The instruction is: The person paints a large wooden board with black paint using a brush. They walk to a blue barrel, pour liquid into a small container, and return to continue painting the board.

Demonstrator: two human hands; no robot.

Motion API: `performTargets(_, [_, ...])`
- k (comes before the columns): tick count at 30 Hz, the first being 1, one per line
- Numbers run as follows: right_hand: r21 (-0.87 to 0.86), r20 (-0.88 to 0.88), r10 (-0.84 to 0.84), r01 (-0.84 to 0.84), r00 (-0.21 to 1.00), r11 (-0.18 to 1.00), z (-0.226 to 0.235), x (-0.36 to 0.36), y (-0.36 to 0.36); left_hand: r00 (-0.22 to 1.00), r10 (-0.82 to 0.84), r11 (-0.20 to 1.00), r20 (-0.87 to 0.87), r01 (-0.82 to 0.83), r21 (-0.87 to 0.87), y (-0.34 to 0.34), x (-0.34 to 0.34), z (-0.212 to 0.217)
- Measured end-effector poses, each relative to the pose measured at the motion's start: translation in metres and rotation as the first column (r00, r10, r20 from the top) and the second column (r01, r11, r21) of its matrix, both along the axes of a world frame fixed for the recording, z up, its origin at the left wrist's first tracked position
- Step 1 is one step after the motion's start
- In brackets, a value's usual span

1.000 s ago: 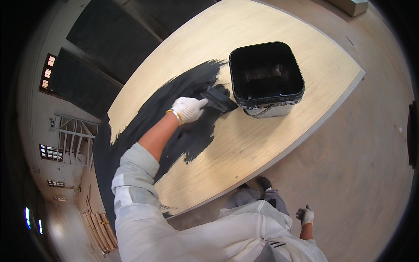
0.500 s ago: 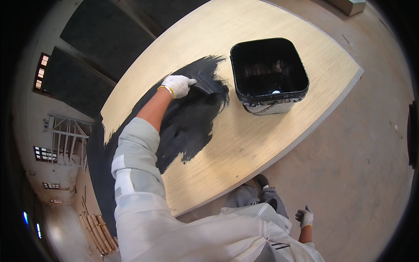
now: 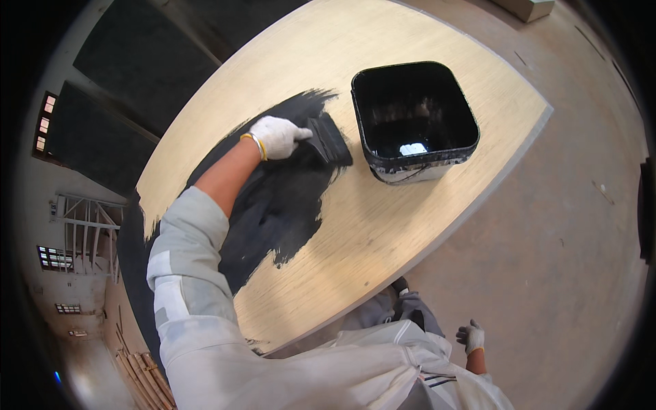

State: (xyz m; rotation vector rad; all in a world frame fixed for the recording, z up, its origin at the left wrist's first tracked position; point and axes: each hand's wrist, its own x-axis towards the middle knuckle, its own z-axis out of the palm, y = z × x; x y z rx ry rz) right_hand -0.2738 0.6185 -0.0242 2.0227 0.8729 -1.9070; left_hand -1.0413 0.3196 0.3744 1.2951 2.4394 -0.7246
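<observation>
In my left hand (image 3: 277,137), which wears a white knitted glove with a yellow cuff, is a wide flat paint brush (image 3: 331,140) coated in black. My fingers are closed round its handle, which the glove mostly hides. The brush head lies at the right edge of a black paint patch (image 3: 273,205) on a pale wood-grain board (image 3: 383,232). Just right of the brush stands a square bucket (image 3: 417,109), black inside with a shiny dark liquid at the bottom. My right hand (image 3: 471,337), gloved with darkened fingertips, hangs off the board, fingers loosely apart, holding nothing.
Dark panels (image 3: 130,55) lie beyond the board's far left side. A metal frame (image 3: 85,222) and a stack of wooden poles (image 3: 143,376) are at the left. A box-like block (image 3: 529,8) sits on the floor (image 3: 519,253) at the far right. My shoe (image 3: 400,285) is beside the board's near edge.
The brush has moved right relative to the board, toward the bucket, and its head has turned more upright in view. The whole scene has shifted slightly left. My right hand still hangs down.
</observation>
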Motion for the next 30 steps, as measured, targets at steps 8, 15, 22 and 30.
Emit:
performTargets(8, [0.152,-0.073,0.060,-0.049,0.996,0.987,0.023,-0.037,-0.015,0.997,0.041,0.999,0.072,-0.042,0.006,-0.002,0.044,0.011])
performTargets(15, [0.029,-0.031,0.235,-0.234,0.972,0.972,-0.015,-0.036,-0.018,0.994,0.093,0.989,0.056,-0.099,0.109,-0.020,0.055,-0.001])
performTargets(22, [0.041,-0.095,0.264,-0.262,0.960,0.964,-0.031,-0.048,0.000,0.975,0.213,0.976,0.061,-0.209,-0.065,-0.085,0.135,0.025])
performTargets(30, [-0.165,-0.192,0.411,-0.442,0.891,0.882,-0.089,-0.074,0.048,0.976,0.190,0.966,0.105,-0.205,0.157,-0.026,0.170,0.000])
